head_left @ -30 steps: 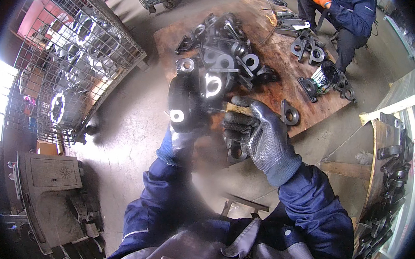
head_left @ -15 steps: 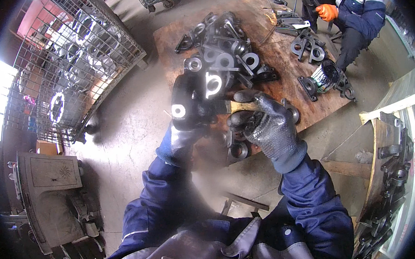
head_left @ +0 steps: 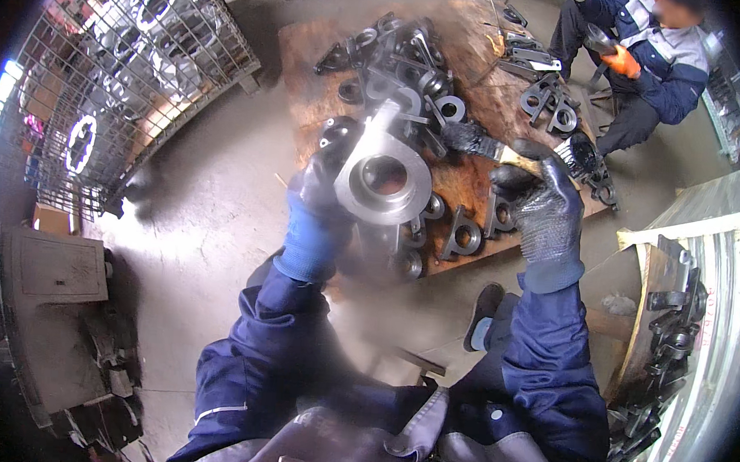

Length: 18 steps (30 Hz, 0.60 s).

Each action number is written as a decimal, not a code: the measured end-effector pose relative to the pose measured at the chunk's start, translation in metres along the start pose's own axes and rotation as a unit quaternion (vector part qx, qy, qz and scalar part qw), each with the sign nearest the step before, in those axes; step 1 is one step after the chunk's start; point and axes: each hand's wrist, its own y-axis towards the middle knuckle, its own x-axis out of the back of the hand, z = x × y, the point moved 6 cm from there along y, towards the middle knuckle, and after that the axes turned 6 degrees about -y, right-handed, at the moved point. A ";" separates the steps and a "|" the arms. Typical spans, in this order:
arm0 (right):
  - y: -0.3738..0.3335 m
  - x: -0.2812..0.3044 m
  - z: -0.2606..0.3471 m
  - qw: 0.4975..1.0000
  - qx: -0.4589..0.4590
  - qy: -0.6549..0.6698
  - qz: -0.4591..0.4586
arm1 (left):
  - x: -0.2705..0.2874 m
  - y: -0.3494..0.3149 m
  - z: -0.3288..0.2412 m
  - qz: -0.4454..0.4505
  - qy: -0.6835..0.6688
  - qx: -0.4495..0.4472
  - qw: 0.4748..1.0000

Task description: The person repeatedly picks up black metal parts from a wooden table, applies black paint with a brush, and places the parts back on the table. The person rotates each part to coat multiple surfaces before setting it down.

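My left hand (head_left: 315, 188), in a dark coated glove with a blue cuff, grips a metal bracket (head_left: 381, 137). The bracket has a round ring end with a hole, and its bare silver face is turned toward me. To its right, my gloved right hand (head_left: 547, 213) is closed around the wooden handle of a paintbrush (head_left: 472, 141). The brush's bristles are coated black and point left, apart from the bracket. Beneath both hands, several black ring-ended brackets (head_left: 462, 236) lie on a stained wooden board (head_left: 306, 98).
A wire cage (head_left: 154, 70) full of metal parts stands at the left, above a grey cabinet (head_left: 63, 270). A black-smeared container (head_left: 578, 155) sits at the board's right edge. Beyond it, a co-worker with an orange glove (head_left: 624, 62) is seated. A crate (head_left: 637, 335) of black parts is at right.
The bracket has turned from a dark side to its bare silver face. My right hand has moved right with the paintbrush, away from the bracket. The view has shifted.
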 end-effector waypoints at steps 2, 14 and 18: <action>0.002 0.006 -0.010 0.994 -0.062 0.085 -0.013 | 0.003 0.003 -0.023 -0.024 0.132 -0.091 0.987; 0.000 -0.001 0.015 0.989 0.054 0.136 -0.001 | 0.035 0.005 -0.049 -0.175 0.385 -0.138 0.895; -0.011 -0.015 0.029 0.947 -0.010 0.301 0.111 | 0.042 0.007 -0.042 -0.219 0.403 -0.185 0.869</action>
